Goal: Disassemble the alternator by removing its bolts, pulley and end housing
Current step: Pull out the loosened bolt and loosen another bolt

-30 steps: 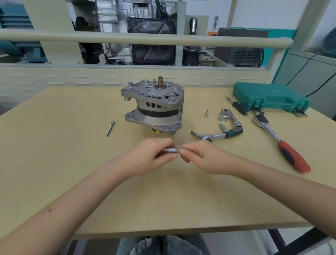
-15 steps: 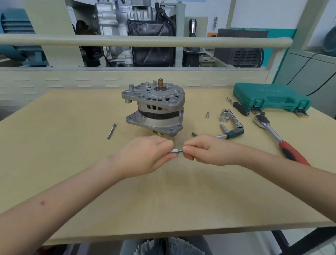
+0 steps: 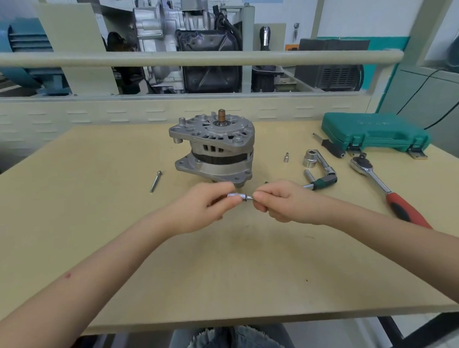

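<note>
Both hands meet low over the desk [image 3: 94, 232], just in front of the alternator [image 3: 213, 151]. The left hand [image 3: 198, 209] pinches a small silver socket [image 3: 236, 196] between thumb and fingertips; the right hand [image 3: 279, 200] pinches a thin metal piece at the socket's other end, too small to tell whether it is a bolt or a bit.

The alternator stands upright mid-desk, shaft end up, on its cast aluminium housings. It looks heavy and rigid, so it should stay put under light wrench loads, though it may need one palm gripping the ribbed housing to steady it; the mounting ears give firm purchase. The socket is small and smooth, likely slippery.

One loose long bolt [image 3: 155, 181] lies left of the alternator. To the right lie a tiny socket [image 3: 286, 157], a large socket [image 3: 310, 158], a green-handled ratchet [image 3: 322, 181], a red-handled ratchet [image 3: 387, 190] and a closed green tool case [image 3: 374, 133]. Nothing stands between hands and alternator.
</note>
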`<action>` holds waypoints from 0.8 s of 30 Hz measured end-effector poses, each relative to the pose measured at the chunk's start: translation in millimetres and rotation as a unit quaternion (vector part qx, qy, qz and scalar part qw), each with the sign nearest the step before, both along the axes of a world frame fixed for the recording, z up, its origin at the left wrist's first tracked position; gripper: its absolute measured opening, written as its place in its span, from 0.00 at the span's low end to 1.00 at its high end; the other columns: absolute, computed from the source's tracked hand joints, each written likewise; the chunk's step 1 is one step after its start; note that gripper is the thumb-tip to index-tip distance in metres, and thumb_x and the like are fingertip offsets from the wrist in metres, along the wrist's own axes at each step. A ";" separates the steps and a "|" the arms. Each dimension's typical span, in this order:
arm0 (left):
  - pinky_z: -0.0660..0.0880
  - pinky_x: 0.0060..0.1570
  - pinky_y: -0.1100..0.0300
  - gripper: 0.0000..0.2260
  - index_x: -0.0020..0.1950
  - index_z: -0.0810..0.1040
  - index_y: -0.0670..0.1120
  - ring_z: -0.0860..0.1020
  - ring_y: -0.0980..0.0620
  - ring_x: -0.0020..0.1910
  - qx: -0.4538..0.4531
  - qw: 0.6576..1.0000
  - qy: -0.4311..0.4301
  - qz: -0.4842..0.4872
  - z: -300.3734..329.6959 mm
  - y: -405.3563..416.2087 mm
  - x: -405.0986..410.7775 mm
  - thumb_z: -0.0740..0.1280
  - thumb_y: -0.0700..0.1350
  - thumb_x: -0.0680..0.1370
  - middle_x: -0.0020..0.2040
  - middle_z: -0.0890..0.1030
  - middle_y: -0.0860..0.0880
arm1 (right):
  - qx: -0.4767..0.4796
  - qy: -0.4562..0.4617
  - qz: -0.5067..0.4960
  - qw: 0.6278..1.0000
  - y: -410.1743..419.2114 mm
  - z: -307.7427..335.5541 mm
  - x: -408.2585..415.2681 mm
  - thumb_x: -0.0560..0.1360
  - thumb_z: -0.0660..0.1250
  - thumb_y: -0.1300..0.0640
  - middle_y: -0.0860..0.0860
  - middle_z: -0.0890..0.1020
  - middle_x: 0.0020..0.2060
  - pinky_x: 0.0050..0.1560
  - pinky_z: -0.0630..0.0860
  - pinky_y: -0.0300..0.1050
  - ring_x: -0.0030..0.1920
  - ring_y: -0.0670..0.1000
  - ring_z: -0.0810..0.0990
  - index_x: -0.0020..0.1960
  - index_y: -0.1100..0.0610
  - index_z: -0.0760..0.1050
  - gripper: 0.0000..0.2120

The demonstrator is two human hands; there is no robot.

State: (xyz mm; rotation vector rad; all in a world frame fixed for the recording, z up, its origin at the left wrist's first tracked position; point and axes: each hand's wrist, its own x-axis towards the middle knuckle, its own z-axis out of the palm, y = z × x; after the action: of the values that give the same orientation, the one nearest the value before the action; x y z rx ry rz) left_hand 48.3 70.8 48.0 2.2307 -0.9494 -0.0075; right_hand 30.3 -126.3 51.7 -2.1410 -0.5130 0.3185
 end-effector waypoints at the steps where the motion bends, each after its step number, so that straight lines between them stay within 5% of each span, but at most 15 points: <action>1: 0.69 0.35 0.70 0.13 0.41 0.71 0.34 0.75 0.57 0.31 -0.059 0.997 0.044 0.026 0.2 -4.7 0.5 0.59 0.44 0.79 0.30 0.72 0.50 | 0.016 -0.021 -0.021 0.999 0.5 -0.4 1.6 0.81 0.52 0.57 0.42 0.61 0.20 0.24 0.58 0.33 0.21 0.42 0.58 0.33 0.55 0.66 0.17; 4: 0.77 0.42 0.64 0.09 0.41 0.73 0.36 0.77 0.59 0.31 -0.292 0.937 0.175 0.077 -7.8 -26.1 1.5 0.60 0.40 0.78 0.30 0.77 0.52 | 0.151 -0.056 -0.113 0.980 15.2 -6.9 4.7 0.81 0.51 0.59 0.43 0.62 0.18 0.23 0.57 0.33 0.19 0.41 0.59 0.35 0.56 0.64 0.16; 6: 0.79 0.42 0.64 0.08 0.41 0.74 0.41 0.79 0.58 0.33 -0.359 0.905 0.213 0.086 -16.8 -42.4 -4.1 0.60 0.39 0.78 0.35 0.79 0.49 | 0.211 -0.056 -0.142 0.965 25.2 -12.3 3.0 0.81 0.50 0.61 0.43 0.64 0.18 0.23 0.60 0.33 0.19 0.41 0.61 0.35 0.57 0.63 0.16; 9: 0.78 0.38 0.64 0.09 0.43 0.76 0.41 0.78 0.55 0.33 -0.386 0.890 0.209 0.122 -28.7 -47.2 -7.4 0.58 0.38 0.80 0.36 0.78 0.46 | 0.067 -0.057 -0.089 0.992 26.5 -17.9 -2.6 0.81 0.50 0.64 0.48 0.72 0.25 0.29 0.70 0.36 0.23 0.44 0.71 0.40 0.61 0.68 0.13; 12: 0.76 0.32 0.59 0.11 0.43 0.75 0.39 0.74 0.50 0.26 -0.370 0.894 0.239 0.088 -33.4 -43.5 -8.3 0.57 0.40 0.80 0.32 0.75 0.43 | -0.022 -0.021 -0.055 0.998 27.4 -17.0 -6.4 0.80 0.50 0.65 0.51 0.75 0.29 0.32 0.76 0.37 0.28 0.46 0.76 0.38 0.58 0.69 0.15; 15: 0.73 0.30 0.55 0.11 0.41 0.73 0.36 0.75 0.45 0.27 -0.311 0.931 0.173 0.083 -38.1 -49.7 -13.6 0.58 0.40 0.80 0.31 0.74 0.40 | -0.052 -0.013 -0.054 0.997 27.9 -13.8 -3.2 0.78 0.52 0.65 0.51 0.76 0.29 0.32 0.75 0.36 0.29 0.47 0.77 0.36 0.53 0.69 0.15; 19: 0.67 0.32 0.61 0.11 0.40 0.73 0.38 0.69 0.57 0.27 -0.156 0.977 0.058 0.130 -45.9 -29.5 -7.5 0.60 0.42 0.79 0.30 0.71 0.49 | -0.182 -0.072 -0.055 0.979 4.5 -3.3 1.9 0.78 0.58 0.55 0.46 0.78 0.34 0.35 0.71 0.37 0.33 0.44 0.76 0.47 0.58 0.74 0.09; 22: 0.60 0.29 0.66 0.13 0.40 0.72 0.36 0.63 0.58 0.26 -0.077 0.993 0.023 0.090 -44.6 -18.1 -7.6 0.60 0.43 0.80 0.29 0.64 0.53 | -0.349 -0.260 -0.017 0.900 -5.6 -0.1 7.9 0.78 0.58 0.45 0.47 0.73 0.57 0.44 0.69 0.43 0.51 0.48 0.75 0.68 0.51 0.63 0.21; 24: 0.60 0.28 0.67 0.12 0.43 0.74 0.34 0.63 0.59 0.26 -0.067 0.996 0.042 0.040 -35.9 -18.2 -9.0 0.59 0.42 0.80 0.28 0.62 0.54 | -0.435 -0.315 0.058 0.841 1.1 -4.6 9.6 0.79 0.54 0.46 0.50 0.73 0.57 0.44 0.69 0.46 0.54 0.53 0.74 0.66 0.52 0.64 0.18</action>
State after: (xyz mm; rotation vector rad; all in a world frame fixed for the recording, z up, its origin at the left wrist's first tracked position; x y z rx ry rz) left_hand 39.4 52.5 12.1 2.1262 -0.7902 -0.0020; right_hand 39.9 -125.3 47.1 -3.1278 -1.0175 -0.1600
